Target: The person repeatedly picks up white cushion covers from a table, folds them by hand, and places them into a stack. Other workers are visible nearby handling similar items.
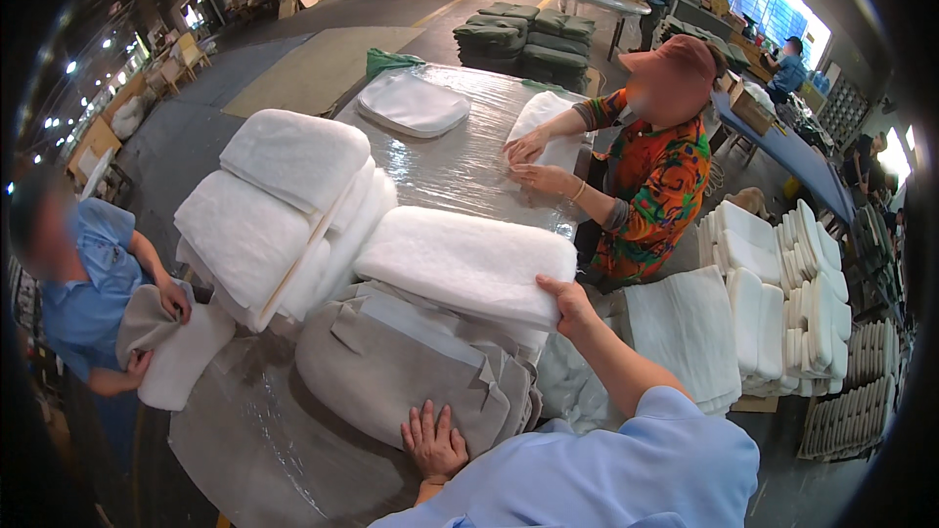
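My left hand (433,438) lies flat, fingers stretched out, on a stack of grey fabric covers (367,372) on the table in front of me. The grey covers have folded, notched edges. My right hand (567,307) grips the right end of a thick white padded cushion (465,259), its thumb on top and the fingers hidden beneath. This cushion lies just beyond the grey stack, above more white padding. Directly to its left rises a pile of white cushions (245,225) with a thin board edge showing between layers.
The table (460,168) is wrapped in shiny plastic film and carries a white cushion (414,103) at its far end. A co-worker in a cap (650,176) handles white padding at right; another (88,274) holds grey fabric and a cushion at left. White cushion stacks (758,284) stand right.
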The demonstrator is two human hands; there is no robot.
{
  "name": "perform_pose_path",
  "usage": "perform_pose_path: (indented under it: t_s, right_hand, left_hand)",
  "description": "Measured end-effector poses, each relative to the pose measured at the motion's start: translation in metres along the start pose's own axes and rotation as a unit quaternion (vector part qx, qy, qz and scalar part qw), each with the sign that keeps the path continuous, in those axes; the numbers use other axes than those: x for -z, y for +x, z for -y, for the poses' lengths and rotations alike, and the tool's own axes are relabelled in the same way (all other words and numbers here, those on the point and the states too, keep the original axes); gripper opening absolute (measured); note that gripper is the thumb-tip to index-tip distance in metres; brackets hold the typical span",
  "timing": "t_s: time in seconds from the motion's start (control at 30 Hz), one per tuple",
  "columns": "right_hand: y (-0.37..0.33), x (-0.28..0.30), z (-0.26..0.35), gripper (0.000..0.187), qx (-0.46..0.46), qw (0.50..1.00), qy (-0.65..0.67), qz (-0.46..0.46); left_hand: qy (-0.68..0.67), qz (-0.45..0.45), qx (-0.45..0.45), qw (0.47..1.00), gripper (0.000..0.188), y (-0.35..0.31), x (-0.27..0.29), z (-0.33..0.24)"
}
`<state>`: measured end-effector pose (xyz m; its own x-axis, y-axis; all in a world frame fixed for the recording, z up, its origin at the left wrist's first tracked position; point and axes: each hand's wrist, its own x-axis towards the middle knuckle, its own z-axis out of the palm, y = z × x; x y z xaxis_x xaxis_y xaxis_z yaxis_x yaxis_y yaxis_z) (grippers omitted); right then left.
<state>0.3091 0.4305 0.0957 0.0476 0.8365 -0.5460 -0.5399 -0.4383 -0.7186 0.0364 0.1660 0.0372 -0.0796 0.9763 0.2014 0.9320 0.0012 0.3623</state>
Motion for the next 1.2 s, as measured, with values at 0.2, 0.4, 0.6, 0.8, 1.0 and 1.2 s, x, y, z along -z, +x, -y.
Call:
perform_pose_path:
  t_s: [0.2,0.4,0.6,0.8,1.0,1.2]
  right_hand:
    - [-0.002,0.001,0.002,0.054,-0.003,1.000,-0.001,0.001]
    - [-0.003,-0.001,0.002,0.054,-0.005,1.000,0.004,-0.017]
    - [-0.003,0.000,-0.002,0.050,0.014,1.000,0.027,-0.007]
    - [-0.003,0.007,-0.002,0.052,0.067,0.996,0.056,-0.016]
    - [-0.039,0.019,0.010,0.057,0.107,0.992,0.065,0.020]
    - [-0.074,0.067,0.028,0.058,0.102,0.991,0.073,0.044]
  left_hand:
    - [0.004,-0.005,-0.007,1.000,0.050,0.001,0.001,-0.001]
    - [0.011,-0.009,-0.005,1.000,0.050,0.000,-0.001,-0.002]
    - [0.017,-0.009,-0.007,1.000,0.050,-0.002,-0.001,-0.001]
    - [0.009,-0.007,-0.010,1.000,0.052,0.000,0.001,-0.006]
    - [0.006,-0.010,-0.006,1.000,0.050,-0.002,0.009,-0.008]
    - [-0.073,-0.019,-0.011,0.997,0.052,0.005,0.015,-0.009]
